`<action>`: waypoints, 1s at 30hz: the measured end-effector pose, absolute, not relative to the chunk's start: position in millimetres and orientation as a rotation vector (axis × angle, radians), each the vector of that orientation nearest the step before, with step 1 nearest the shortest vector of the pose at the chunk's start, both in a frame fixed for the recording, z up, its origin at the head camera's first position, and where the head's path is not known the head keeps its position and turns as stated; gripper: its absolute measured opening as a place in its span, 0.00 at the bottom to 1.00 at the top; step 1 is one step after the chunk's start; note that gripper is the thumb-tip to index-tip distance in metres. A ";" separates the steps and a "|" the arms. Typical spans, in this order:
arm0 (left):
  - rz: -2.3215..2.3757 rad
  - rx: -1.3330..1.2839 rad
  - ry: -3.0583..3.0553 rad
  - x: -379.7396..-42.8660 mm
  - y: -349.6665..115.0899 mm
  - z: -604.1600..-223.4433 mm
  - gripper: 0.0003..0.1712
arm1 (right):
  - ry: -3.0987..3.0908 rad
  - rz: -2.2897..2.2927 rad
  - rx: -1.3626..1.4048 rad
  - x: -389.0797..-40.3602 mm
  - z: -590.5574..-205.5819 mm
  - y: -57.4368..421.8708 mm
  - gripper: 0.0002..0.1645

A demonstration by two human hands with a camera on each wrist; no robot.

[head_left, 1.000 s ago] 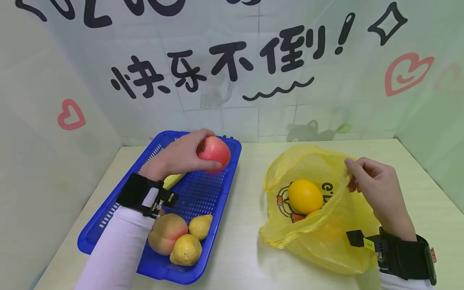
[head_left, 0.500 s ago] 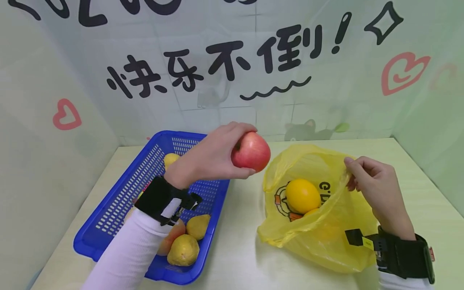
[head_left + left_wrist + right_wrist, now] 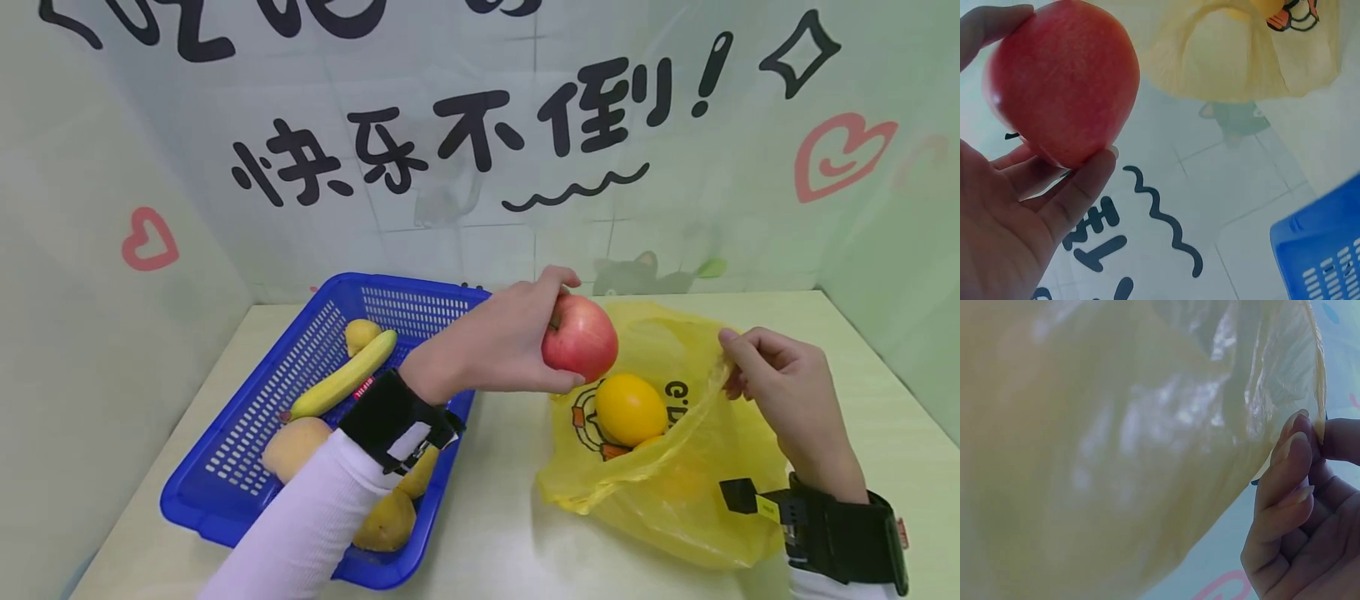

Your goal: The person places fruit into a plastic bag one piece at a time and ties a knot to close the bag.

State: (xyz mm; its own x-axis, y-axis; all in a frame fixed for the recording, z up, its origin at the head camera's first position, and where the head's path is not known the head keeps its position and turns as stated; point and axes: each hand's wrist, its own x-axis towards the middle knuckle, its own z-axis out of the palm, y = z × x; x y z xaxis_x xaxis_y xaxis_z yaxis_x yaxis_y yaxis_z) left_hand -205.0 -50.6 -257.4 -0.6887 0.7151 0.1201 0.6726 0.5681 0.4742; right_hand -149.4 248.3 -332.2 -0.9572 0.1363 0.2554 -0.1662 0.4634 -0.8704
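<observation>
My left hand grips a red apple at the left side of the yellow plastic bag's mouth; the apple overlaps the bag's rim in the head view. In the left wrist view the apple sits between thumb and fingers, its stem toward the palm. My right hand pinches the right edge of the yellow plastic bag between thumb and fingers, and the mouth gapes open. Inside the bag lies an orange, with more orange fruit partly hidden below it. The right wrist view shows the bag's film up close.
A blue basket stands on the left of the table. It holds a banana, a peach and several yellow fruits, partly behind my left arm. A printed backdrop rises behind the table.
My left hand has carried the apple from over the blue basket rightward to the bag's mouth. The right hand keeps its pinch on the bag's edge in the same place.
</observation>
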 end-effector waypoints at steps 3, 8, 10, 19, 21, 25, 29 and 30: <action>0.728 1.240 2.673 -206.4 -40.4 -261.9 0.44 | -2.424 1.489 0.030 -149.3 -332.0 248.3 0.18; 0.620 1.262 2.633 -204.4 -27.2 -272.3 0.41 | -2.420 1.500 0.043 -148.6 -331.4 247.5 0.17; 0.576 1.254 2.627 -202.5 -23.7 -276.9 0.41 | -2.416 1.509 0.050 -148.4 -331.0 247.5 0.17; 0.527 1.303 2.584 -199.0 -8.8 -294.7 0.37 | -2.399 1.542 0.052 -148.3 -329.8 248.5 0.17; 0.524 1.308 2.569 -198.1 -5.6 -299.0 0.36 | -2.394 1.556 0.050 -147.9 -329.9 248.8 0.16; 0.499 1.313 2.540 -195.9 -0.1 -305.3 0.35 | -2.354 1.643 0.056 -147.8 -329.3 250.4 0.16; 0.447 1.319 2.520 -194.8 4.0 -309.0 0.34 | -2.306 1.722 0.066 -147.8 -328.3 252.0 0.16; 0.432 1.320 2.518 -194.5 4.9 -309.7 0.34 | -2.296 1.734 0.068 -147.7 -328.1 252.2 0.16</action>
State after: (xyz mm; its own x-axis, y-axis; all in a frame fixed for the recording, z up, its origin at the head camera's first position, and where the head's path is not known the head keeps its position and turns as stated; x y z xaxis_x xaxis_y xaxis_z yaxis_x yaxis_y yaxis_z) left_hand -194.5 4.9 -309.7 -0.5510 0.8291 -0.0944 0.7502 0.5417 0.3790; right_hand -147.7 252.2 -328.1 -0.9644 0.1198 0.2356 -0.1939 0.2855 -0.9386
